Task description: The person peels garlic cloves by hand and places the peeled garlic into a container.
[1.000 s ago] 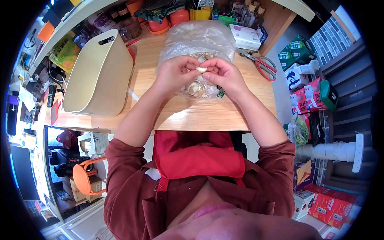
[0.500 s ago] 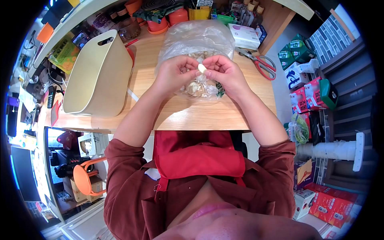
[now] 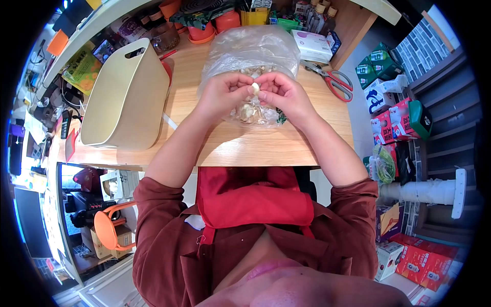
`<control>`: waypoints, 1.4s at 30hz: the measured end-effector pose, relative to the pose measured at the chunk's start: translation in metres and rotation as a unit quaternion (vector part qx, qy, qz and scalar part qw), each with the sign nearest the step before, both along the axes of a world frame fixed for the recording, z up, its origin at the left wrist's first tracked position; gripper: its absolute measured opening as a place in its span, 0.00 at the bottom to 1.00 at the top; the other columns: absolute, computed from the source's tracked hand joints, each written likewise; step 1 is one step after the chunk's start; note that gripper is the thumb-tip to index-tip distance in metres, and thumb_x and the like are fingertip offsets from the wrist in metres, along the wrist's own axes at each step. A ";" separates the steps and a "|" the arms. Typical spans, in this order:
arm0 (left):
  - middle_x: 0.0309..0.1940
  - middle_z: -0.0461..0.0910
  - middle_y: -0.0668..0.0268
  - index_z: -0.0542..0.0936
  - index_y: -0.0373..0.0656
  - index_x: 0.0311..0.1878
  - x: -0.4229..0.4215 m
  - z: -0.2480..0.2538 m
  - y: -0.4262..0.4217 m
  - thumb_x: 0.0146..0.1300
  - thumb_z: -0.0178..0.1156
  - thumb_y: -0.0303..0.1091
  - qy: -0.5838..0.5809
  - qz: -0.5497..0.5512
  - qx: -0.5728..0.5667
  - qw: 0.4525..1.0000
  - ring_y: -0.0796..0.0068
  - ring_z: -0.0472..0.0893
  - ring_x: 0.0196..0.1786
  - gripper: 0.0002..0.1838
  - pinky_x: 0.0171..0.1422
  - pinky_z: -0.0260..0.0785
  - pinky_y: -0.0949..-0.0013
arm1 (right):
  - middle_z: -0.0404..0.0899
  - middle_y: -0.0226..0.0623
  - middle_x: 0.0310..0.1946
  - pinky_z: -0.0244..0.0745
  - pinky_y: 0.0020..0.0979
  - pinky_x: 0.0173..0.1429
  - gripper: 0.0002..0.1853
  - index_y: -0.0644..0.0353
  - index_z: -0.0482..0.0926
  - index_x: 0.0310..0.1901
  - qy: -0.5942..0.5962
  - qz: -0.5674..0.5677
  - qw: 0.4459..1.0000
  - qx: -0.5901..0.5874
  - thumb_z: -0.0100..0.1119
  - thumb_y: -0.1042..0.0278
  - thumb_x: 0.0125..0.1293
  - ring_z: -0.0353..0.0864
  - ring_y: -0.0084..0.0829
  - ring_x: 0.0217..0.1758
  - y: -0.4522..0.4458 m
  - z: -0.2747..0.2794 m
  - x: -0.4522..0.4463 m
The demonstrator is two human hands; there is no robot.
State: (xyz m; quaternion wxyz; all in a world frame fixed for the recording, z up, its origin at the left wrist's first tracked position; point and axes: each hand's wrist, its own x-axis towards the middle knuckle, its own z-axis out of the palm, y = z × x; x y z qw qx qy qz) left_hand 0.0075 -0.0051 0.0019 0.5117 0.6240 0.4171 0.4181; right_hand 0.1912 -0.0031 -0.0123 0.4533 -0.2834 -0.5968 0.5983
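Note:
Between the fingertips of both hands is a pale garlic clove (image 3: 255, 89). My left hand (image 3: 225, 96) pinches it from the left, thumb and forefinger closed on it. From the other side my right hand (image 3: 286, 96) grips it with thumb and forefinger. Below and behind the hands lies a clear plastic bag (image 3: 250, 46), spread on the wooden table. Garlic cloves and papery skins (image 3: 253, 113) lie on the bag's near part, partly hidden by my hands.
A cream bin (image 3: 120, 102) stands on the table at left. Red-handled scissors (image 3: 337, 84) lie at right, near a white box (image 3: 312, 46). Pots (image 3: 199, 33) and bottles (image 3: 322, 18) line the back. Packaged goods (image 3: 394, 123) stand beyond the table's right edge.
The garlic clove has turned more upright and shifted slightly left between the fingers. My right hand has moved a little left with it; the bag and bin stay put.

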 end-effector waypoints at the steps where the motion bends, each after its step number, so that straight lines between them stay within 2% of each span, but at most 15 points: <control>1: 0.27 0.78 0.72 0.78 0.36 0.42 0.000 0.002 -0.001 0.57 0.62 0.30 -0.005 0.002 -0.003 1.000 0.90 0.71 0.25 0.11 0.25 0.60 0.85 | 0.73 0.26 0.31 0.73 0.19 0.38 0.12 0.62 0.74 0.45 0.002 -0.001 1.000 -0.007 0.58 0.77 0.58 0.73 0.16 0.32 -0.001 0.003 0.000; 8: 0.23 0.76 0.74 0.79 0.36 0.42 -0.001 0.003 0.000 0.57 0.62 0.30 0.000 -0.009 -0.023 1.000 0.91 0.67 0.20 0.10 0.22 0.56 0.85 | 0.74 0.28 0.31 0.75 0.20 0.38 0.12 0.62 0.74 0.45 -0.003 0.008 1.000 -0.019 0.58 0.77 0.58 0.75 0.17 0.33 0.001 0.000 0.001; 11: 0.22 0.75 0.74 0.79 0.36 0.41 0.000 0.005 -0.002 0.57 0.61 0.29 -0.011 -0.014 -0.026 0.999 0.90 0.67 0.19 0.10 0.21 0.56 0.85 | 0.76 0.28 0.35 0.73 0.21 0.42 0.12 0.62 0.73 0.46 -0.006 0.010 1.000 -0.014 0.57 0.78 0.59 0.75 0.17 0.37 0.000 0.000 0.001; 20: 0.24 0.77 0.70 0.78 0.33 0.39 0.000 0.004 -0.001 0.56 0.62 0.28 -0.018 -0.024 -0.037 0.999 0.88 0.70 0.20 0.10 0.21 0.59 0.82 | 0.77 0.30 0.33 0.74 0.20 0.38 0.10 0.61 0.75 0.42 -0.084 -0.049 0.992 0.078 0.59 0.79 0.57 0.77 0.18 0.33 0.003 -0.011 -0.003; 23: 0.22 0.76 0.72 0.79 0.35 0.40 0.001 0.005 -0.001 0.57 0.61 0.28 -0.015 -0.023 -0.042 0.999 0.89 0.67 0.18 0.09 0.20 0.56 0.83 | 0.77 0.30 0.33 0.74 0.20 0.39 0.10 0.62 0.75 0.42 -0.082 -0.047 0.994 0.061 0.59 0.79 0.57 0.77 0.18 0.35 0.001 -0.008 -0.003; 26: 0.23 0.77 0.69 0.79 0.33 0.39 -0.002 0.003 0.002 0.56 0.61 0.28 -0.021 -0.016 -0.053 0.998 0.87 0.69 0.19 0.09 0.20 0.59 0.82 | 0.77 0.31 0.34 0.75 0.21 0.39 0.10 0.63 0.75 0.42 -0.031 -0.020 0.999 0.010 0.59 0.80 0.57 0.77 0.18 0.36 -0.001 -0.003 -0.002; 32: 0.23 0.77 0.71 0.79 0.35 0.39 -0.002 0.001 0.001 0.55 0.63 0.28 -0.036 -0.014 -0.055 0.998 0.88 0.67 0.19 0.09 0.21 0.57 0.83 | 0.77 0.31 0.34 0.75 0.21 0.40 0.10 0.63 0.75 0.41 -0.022 -0.014 1.000 0.013 0.59 0.80 0.57 0.78 0.19 0.36 0.000 -0.003 -0.002; 35: 0.24 0.77 0.71 0.79 0.35 0.39 -0.001 0.001 0.001 0.55 0.63 0.28 -0.029 -0.019 -0.050 0.998 0.89 0.68 0.20 0.10 0.21 0.57 0.84 | 0.77 0.31 0.36 0.74 0.22 0.45 0.11 0.65 0.73 0.44 -0.105 -0.033 0.990 0.085 0.56 0.80 0.59 0.77 0.19 0.39 0.001 -0.007 -0.001; 38: 0.24 0.78 0.71 0.79 0.36 0.39 -0.001 0.001 0.001 0.55 0.63 0.29 -0.039 -0.027 -0.054 0.997 0.90 0.68 0.20 0.10 0.21 0.57 0.84 | 0.77 0.30 0.35 0.74 0.21 0.45 0.11 0.64 0.73 0.44 -0.101 -0.036 0.992 0.064 0.56 0.80 0.59 0.77 0.19 0.39 -0.001 -0.005 -0.001; 42: 0.24 0.78 0.70 0.79 0.35 0.39 -0.002 0.001 0.002 0.55 0.63 0.28 -0.041 -0.028 -0.050 0.998 0.89 0.69 0.20 0.10 0.21 0.57 0.84 | 0.78 0.31 0.32 0.75 0.20 0.39 0.10 0.63 0.75 0.40 -0.063 -0.040 0.996 0.051 0.60 0.79 0.56 0.78 0.18 0.34 -0.001 -0.004 -0.003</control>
